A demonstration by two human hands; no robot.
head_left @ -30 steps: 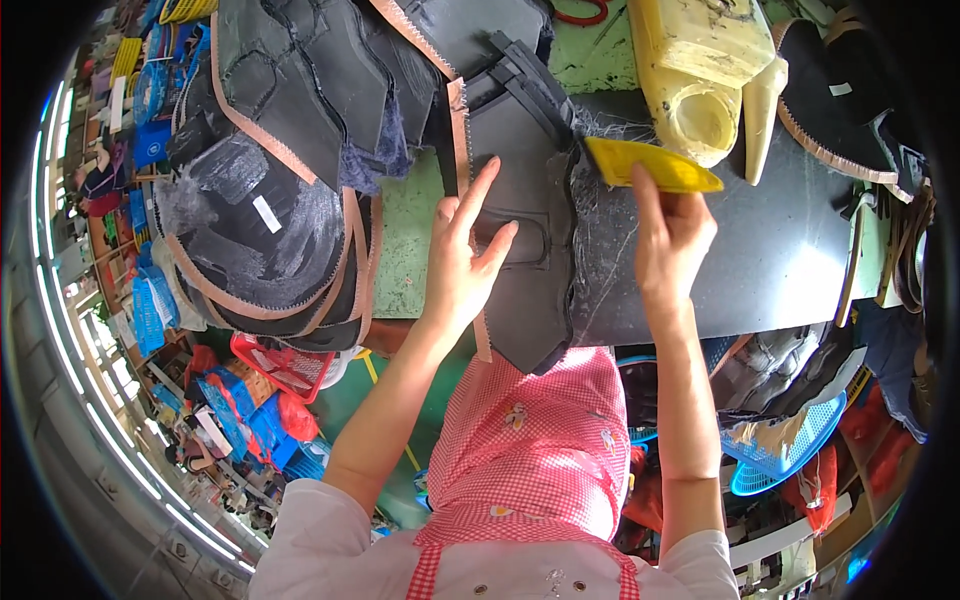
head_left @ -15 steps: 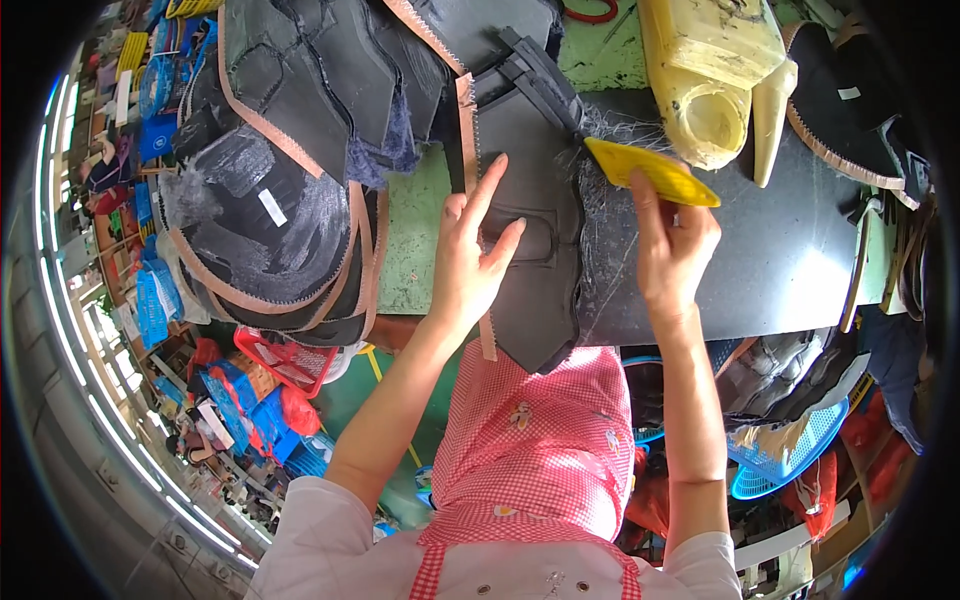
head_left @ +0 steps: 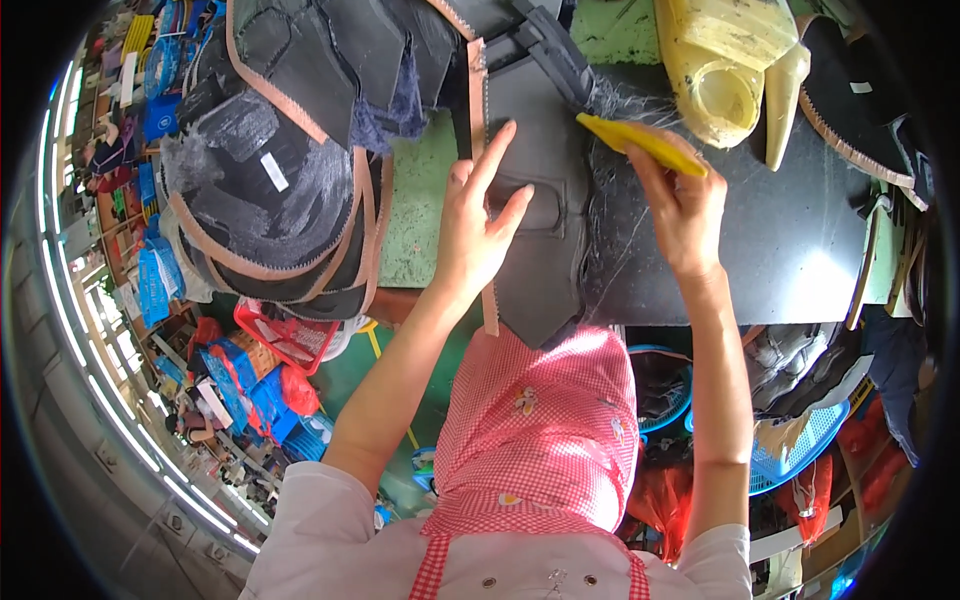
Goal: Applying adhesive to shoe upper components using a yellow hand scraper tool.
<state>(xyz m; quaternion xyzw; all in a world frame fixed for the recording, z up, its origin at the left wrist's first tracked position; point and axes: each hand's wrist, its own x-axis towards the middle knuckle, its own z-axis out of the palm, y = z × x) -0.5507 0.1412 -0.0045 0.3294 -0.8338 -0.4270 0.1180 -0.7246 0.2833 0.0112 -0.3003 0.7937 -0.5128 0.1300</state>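
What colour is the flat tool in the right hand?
The flat tool in the right hand is yellow, seen best in the head view.

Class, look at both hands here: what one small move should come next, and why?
Probably lower the yellow scraper gently onto the black panel's right edge. The right hand grips it with its left corner pointing toward that edge, and the left hand lies over the panel, fingers spread, seemingly ready to steady it.

Yellow piece (head_left: 643,143): smooth plastic look. Dark panel (head_left: 538,275): matt, leathery. Black board (head_left: 735,245): smooth, glossy. Apron (head_left: 540,420): cloth.
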